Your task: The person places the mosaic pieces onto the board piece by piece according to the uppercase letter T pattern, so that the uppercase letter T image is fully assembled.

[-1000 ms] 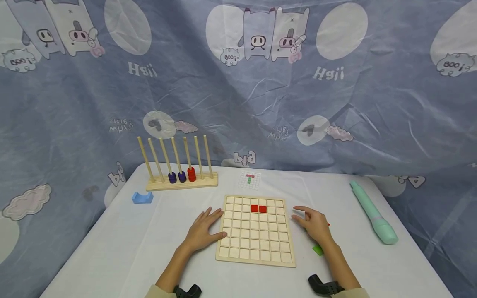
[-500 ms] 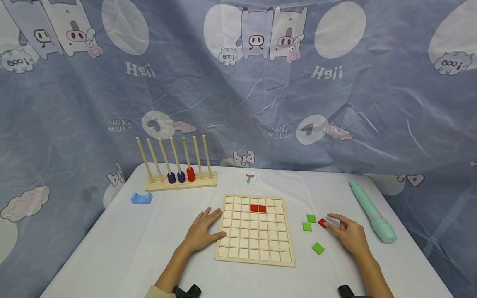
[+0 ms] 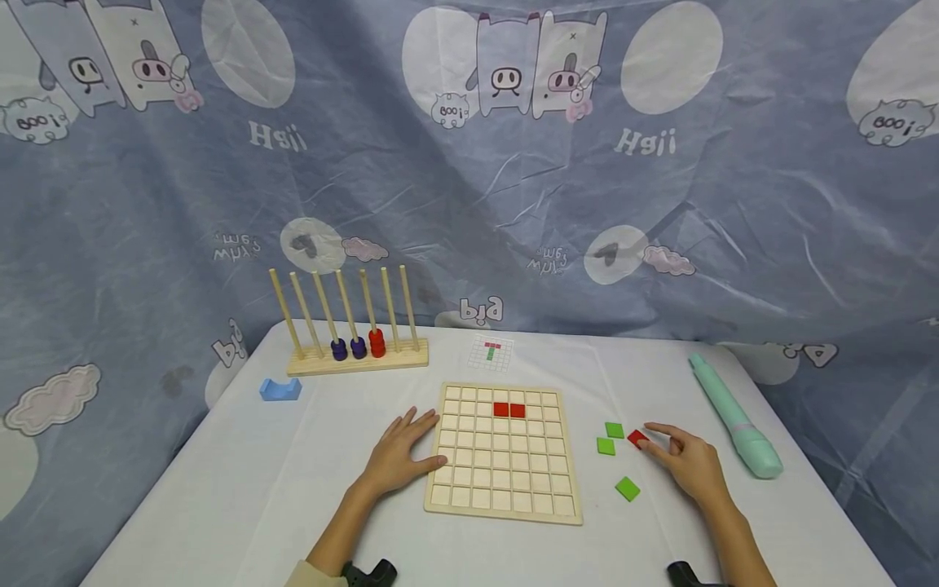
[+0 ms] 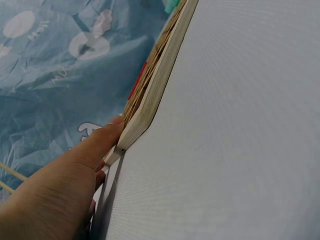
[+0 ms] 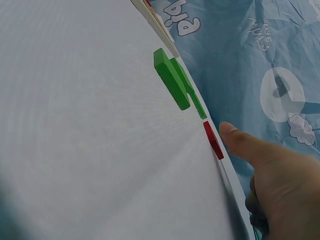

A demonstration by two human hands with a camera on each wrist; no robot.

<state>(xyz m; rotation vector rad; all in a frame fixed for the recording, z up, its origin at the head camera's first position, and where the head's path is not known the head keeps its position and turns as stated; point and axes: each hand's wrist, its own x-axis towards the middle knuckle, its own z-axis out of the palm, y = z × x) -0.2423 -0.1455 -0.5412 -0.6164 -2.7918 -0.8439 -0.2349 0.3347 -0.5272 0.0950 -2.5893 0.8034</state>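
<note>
My left hand point(image 3: 397, 458) rests with spread fingers at the left edge of a wooden grid board point(image 3: 506, 481). Its thumb touches the board's rim, which the left wrist view shows close up as a pale wooden edge point(image 4: 165, 75). Two red square tiles point(image 3: 509, 410) sit side by side in the board's second row. My right hand point(image 3: 691, 466) is at a loose red tile point(image 3: 637, 439) right of the board, thumb at its corner and index finger stretched beyond it. In the right wrist view this red tile point(image 5: 213, 140) lies on the table, below the thumb tip.
Three green tiles point(image 3: 627, 489) lie between the board and my right hand. A small grid card point(image 3: 491, 354) with a red and green T is behind the board. At the back left stand a peg abacus point(image 3: 359, 367) and blue block point(image 3: 280, 390); a mint microphone-shaped object point(image 3: 737, 420) lies right.
My right hand has moved right from beside the board to the loose red tile, uncovering the green tiles. Over the last half second it barely moves. My left hand stays at the board.
</note>
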